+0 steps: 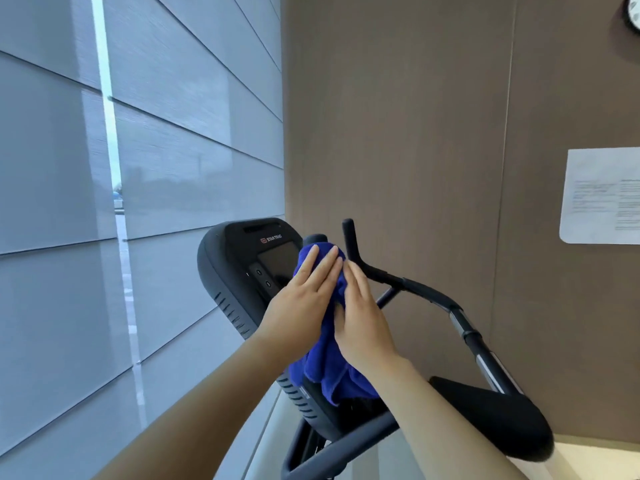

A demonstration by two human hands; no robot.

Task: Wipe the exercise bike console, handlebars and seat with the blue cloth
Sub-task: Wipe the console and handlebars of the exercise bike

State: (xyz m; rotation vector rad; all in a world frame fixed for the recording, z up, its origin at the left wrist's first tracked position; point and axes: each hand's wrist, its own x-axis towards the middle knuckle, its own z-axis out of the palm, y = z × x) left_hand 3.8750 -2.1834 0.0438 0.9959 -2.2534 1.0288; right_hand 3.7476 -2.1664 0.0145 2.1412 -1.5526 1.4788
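Note:
The dark grey exercise bike console [239,258] with its black screen [277,261] stands in the lower middle of the head view. A blue cloth [329,372] is draped over the console's right half and hangs down its face. My left hand [299,306] lies flat on the cloth with fingers stretched toward the screen. My right hand [360,317] presses flat on the cloth just to the right, touching the left hand. The black handlebars [426,294] curve away to the right of the hands. The black seat [498,414] is at the lower right.
Grey window blinds [138,168] fill the left side, close beside the console. A brown wall [398,116] stands behind the bike, with a sheet of paper [602,195] and a clock [633,12] on it at the right. The bike frame [332,455] runs below my arms.

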